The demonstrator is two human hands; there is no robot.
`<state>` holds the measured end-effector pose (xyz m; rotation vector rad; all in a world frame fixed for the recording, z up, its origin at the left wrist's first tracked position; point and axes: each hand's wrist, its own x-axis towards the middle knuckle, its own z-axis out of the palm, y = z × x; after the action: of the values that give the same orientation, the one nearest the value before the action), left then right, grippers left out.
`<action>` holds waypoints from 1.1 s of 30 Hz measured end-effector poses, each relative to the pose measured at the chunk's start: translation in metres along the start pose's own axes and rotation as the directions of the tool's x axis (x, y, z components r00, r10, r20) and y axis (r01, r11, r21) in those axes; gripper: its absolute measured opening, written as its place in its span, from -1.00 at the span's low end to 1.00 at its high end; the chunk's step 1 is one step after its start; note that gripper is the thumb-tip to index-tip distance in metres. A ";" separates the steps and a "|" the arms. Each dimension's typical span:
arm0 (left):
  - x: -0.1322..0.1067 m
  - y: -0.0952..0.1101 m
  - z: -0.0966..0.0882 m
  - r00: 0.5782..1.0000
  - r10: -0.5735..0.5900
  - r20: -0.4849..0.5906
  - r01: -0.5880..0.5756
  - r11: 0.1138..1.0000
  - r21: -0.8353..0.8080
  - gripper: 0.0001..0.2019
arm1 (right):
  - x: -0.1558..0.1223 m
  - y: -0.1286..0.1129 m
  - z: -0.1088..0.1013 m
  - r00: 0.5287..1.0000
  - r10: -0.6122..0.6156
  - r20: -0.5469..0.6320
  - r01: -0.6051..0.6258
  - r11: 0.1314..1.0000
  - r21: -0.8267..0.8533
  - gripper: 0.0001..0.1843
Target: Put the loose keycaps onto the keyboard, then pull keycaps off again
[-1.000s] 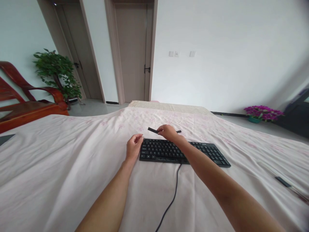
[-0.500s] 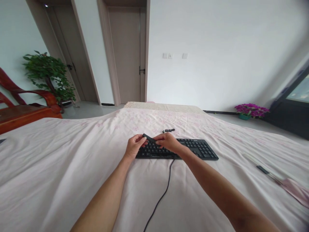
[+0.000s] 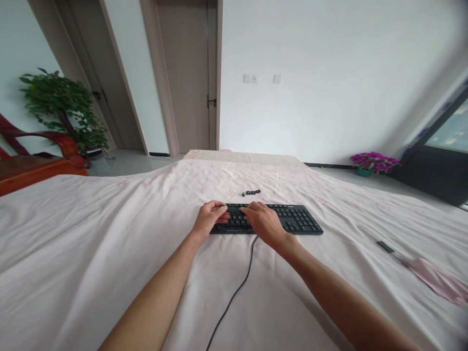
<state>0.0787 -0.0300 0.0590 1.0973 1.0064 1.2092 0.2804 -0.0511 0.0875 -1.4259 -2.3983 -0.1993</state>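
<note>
A thin black cable (image 3: 234, 292) runs over the pink sheet of the bed (image 3: 91, 234), passing between the two forearms and up to the near edge of a black keyboard (image 3: 292, 219) just under the hands. The left hand (image 3: 212, 217) sits at the keyboard's left end with its fingers curled inward and the tips down on the keys; whether it pinches anything there I cannot tell. The right hand (image 3: 263, 222) lies palm down just beside it, fingers loosely spread across the keys and pointing toward the left hand, released rather than clenched. The fingertips of the two hands almost meet over the left half of the keyboard, while its right half stretches bare past the right hand.

Just beyond the hands, a few small black pieces (image 3: 251, 192) lie in a short row on the sheet, apart from the keyboard's far edge. Well to the right of the right hand, a thin stick with a dark band (image 3: 385, 246) rests on the bed, ending at a pink cloth (image 3: 438, 280).

Far beyond the left hand stand a wooden chair (image 3: 36, 165), a leafy plant (image 3: 58, 107) and a door (image 3: 186, 78); far beyond the right hand, purple flowers (image 3: 373, 162) sit by the wall.
</note>
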 end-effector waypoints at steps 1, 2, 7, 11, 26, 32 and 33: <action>-0.002 0.001 0.002 1.000 -0.008 0.020 0.008 1.000 0.004 -0.68 | -0.003 0.000 0.001 1.000 0.004 0.012 -0.003 1.000 -0.026 -0.74; -0.004 0.002 0.004 0.999 -0.015 0.039 0.015 1.000 0.010 -0.69 | -0.005 0.001 0.002 1.000 0.011 0.018 -0.010 0.999 -0.042 -0.75; -0.006 -0.001 0.009 0.996 -0.047 0.082 0.047 0.999 0.005 -0.72 | -0.013 0.006 0.004 0.998 0.064 0.015 -0.063 0.997 -0.038 -0.75; -0.003 -0.008 0.007 0.992 -0.071 0.101 0.075 0.997 -0.029 -0.69 | -0.016 0.009 0.007 0.999 0.051 -0.009 -0.051 0.999 0.001 -0.73; 0.014 -0.016 -0.015 0.984 0.177 0.018 -0.164 0.865 0.475 -0.77 | -0.030 0.017 0.013 0.988 -0.061 0.144 0.058 0.998 0.025 -0.78; 0.020 -0.020 -0.024 0.941 0.334 0.046 -0.289 0.729 0.620 -0.84 | -0.031 0.011 0.014 0.983 -0.104 0.154 0.110 0.993 -0.031 -0.75; 0.020 -0.020 -0.024 0.934 0.353 0.056 -0.304 0.704 0.641 -0.84 | -0.030 0.010 0.014 0.981 -0.110 0.157 0.118 0.992 -0.037 -0.74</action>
<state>0.0608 -0.0085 0.0344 1.8548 1.3767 1.2137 0.2989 -0.0674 0.0628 -1.3705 -2.6204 -0.1790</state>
